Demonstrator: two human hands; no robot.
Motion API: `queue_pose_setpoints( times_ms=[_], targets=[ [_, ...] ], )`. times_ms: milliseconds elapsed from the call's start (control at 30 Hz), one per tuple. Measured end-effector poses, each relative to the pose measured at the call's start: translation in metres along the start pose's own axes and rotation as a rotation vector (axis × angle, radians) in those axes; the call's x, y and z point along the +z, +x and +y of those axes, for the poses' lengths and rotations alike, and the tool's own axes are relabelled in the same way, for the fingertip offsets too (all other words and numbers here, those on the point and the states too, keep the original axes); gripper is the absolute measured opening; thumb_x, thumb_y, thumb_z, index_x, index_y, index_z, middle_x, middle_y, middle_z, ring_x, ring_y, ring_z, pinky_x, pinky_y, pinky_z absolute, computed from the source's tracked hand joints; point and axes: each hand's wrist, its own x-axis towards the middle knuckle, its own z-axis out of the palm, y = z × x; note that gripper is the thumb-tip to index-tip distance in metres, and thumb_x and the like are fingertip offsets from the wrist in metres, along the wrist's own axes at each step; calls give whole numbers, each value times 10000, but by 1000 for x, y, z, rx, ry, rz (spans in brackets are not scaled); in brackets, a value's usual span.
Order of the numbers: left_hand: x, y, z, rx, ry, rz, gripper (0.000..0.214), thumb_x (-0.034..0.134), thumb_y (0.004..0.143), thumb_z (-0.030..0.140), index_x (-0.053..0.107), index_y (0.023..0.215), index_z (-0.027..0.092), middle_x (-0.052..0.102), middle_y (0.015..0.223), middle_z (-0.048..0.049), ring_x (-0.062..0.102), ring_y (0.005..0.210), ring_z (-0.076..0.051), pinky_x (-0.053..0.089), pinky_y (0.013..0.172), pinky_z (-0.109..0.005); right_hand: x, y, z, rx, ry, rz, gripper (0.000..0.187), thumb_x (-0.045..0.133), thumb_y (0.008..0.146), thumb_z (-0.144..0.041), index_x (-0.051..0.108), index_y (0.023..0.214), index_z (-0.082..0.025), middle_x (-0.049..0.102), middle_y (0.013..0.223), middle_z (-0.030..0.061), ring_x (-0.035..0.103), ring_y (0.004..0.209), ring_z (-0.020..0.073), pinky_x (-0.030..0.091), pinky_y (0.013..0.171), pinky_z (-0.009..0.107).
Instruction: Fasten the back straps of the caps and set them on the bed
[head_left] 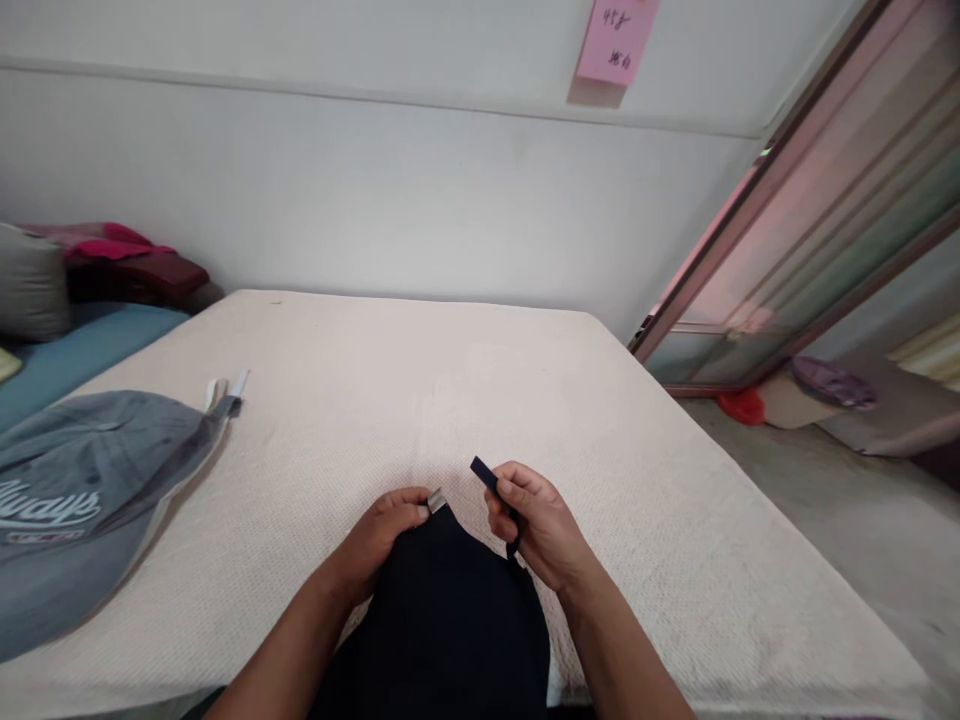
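Observation:
A dark navy cap sits at the near edge of the table, its back opening facing away from me. My left hand pinches the small metal buckle at one side of that opening between thumb and fingers. On the other side, my right hand grips the cap's dark strap, whose free end sticks out past the fingers toward the buckle. Strap and buckle are apart. The lower part of the cap runs out of view at the bottom.
A grey cap with white lettering lies at the left on the cloth-covered table. Behind is a white wall with a pink note. A grey cushion is far left; a lined bin stands at right.

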Motion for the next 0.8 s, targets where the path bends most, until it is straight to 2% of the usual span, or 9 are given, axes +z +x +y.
queue_pose_setpoints(
  times_ms=[133, 267, 367, 500, 800],
  targets=[
    [-2, 1, -2, -17, -24, -11, 241, 662, 752, 252, 698, 948, 116, 672, 747, -70, 577, 613, -132, 417, 605, -238, 1, -2, 0, 57, 10, -10, 198, 631, 826, -298, 514, 748, -159, 447, 555, -58, 268, 406, 20, 135, 408, 196],
    [-3, 0, -5, -12, -8, 27, 210, 693, 736, 277, 696, 871, 115, 661, 706, -56, 547, 568, -115, 398, 566, -227, 1, -2, 2, 76, 7, -8, 224, 677, 786, -311, 513, 737, -167, 366, 475, -90, 214, 388, 23, 104, 389, 199],
    [-2, -2, -7, -1, -20, 45, 217, 715, 722, 305, 692, 836, 122, 648, 688, -42, 534, 561, -108, 392, 558, -221, 3, -2, 3, 120, -14, 2, 244, 700, 758, -329, 518, 739, -167, 367, 458, -95, 197, 377, 20, 90, 382, 196],
    [0, -4, -7, -8, -49, -3, 202, 714, 738, 314, 692, 827, 134, 620, 660, -15, 507, 532, -79, 369, 533, -197, 10, -2, 7, 174, -39, -12, 257, 707, 743, -341, 518, 722, -168, 360, 435, -102, 192, 359, 19, 94, 373, 195],
    [-5, -6, -9, -24, -34, 49, 221, 729, 722, 339, 707, 861, 169, 651, 712, -13, 510, 530, -67, 370, 524, -190, 15, -5, 10, 170, -113, -47, 225, 698, 752, -348, 564, 727, -169, 366, 410, -102, 252, 349, 30, 143, 358, 186]
  ],
)
